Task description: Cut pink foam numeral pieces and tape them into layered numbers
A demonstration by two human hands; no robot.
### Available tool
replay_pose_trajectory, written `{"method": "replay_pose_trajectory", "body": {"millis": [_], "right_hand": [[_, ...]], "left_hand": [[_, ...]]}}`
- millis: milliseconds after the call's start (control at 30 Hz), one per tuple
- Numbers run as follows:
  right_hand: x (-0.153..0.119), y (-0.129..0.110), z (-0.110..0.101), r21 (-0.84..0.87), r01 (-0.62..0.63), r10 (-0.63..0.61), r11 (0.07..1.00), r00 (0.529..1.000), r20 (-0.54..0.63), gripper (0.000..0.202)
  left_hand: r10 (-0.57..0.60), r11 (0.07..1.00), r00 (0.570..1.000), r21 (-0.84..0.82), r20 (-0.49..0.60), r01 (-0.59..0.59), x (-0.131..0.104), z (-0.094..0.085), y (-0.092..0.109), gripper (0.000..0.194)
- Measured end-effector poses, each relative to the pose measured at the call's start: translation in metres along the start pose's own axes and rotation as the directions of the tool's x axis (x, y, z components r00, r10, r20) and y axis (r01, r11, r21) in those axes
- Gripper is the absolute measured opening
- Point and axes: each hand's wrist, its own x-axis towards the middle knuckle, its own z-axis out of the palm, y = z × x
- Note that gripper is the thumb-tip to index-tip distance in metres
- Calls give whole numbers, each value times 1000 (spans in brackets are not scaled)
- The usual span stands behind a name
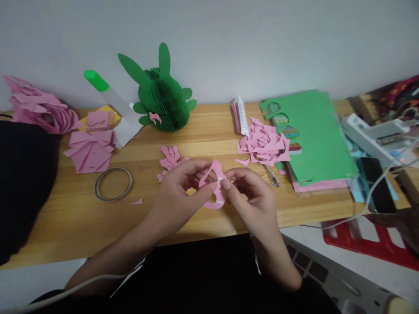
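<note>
A pink paper cutout (215, 204) with curved edges and openings is held up over the table's front half. My left hand (183, 192) pinches its left side between thumb and fingers. On its right edge, the thumb and forefinger of my right hand (250, 196) are closed. Whitish strips show on the cutout's right side. Behind my left hand lie small pink paper pieces (169, 157). A heap of pink scraps (263, 141) lies beyond my right hand, with a pen (272, 176) in front of it.
A green paper figure (163, 102) with long ears stands at the back. Left are a tape roll (114, 184), folded pink papers (91, 150) and a green-capped bottle (111, 96). Right are a glue tube (242, 115), green sheets (321, 139), a phone (378, 185) and a white device (375, 137).
</note>
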Motion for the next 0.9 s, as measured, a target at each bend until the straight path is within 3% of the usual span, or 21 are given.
{"method": "replay_pose_trajectory", "body": {"millis": [167, 367, 500, 667, 900], "right_hand": [[0, -2, 0, 66, -18, 21, 998, 999, -50, 7], [-6, -6, 1, -242, 165, -205, 956, 967, -149, 7], [-7, -9, 1, -311, 180, -234, 933, 961, -147, 6], [-8, -12, 2, -366, 182, -253, 913, 955, -156, 7], [-10, -15, 1, -448, 213, -298, 868, 946, -129, 7]], "left_hand": [[-24, 998, 999, -63, 25, 25, -1, 1, 6, 22], [4, 1000, 999, -9, -50, -4, -3, 4, 5, 25], [131, 989, 989, 73, -67, -127, -6, 7, 2, 27], [347, 919, 934, 227, -83, -321, -11, 11, -2, 28], [399, 853, 917, 378, -26, -361, -13, 11, 2, 25]]}}
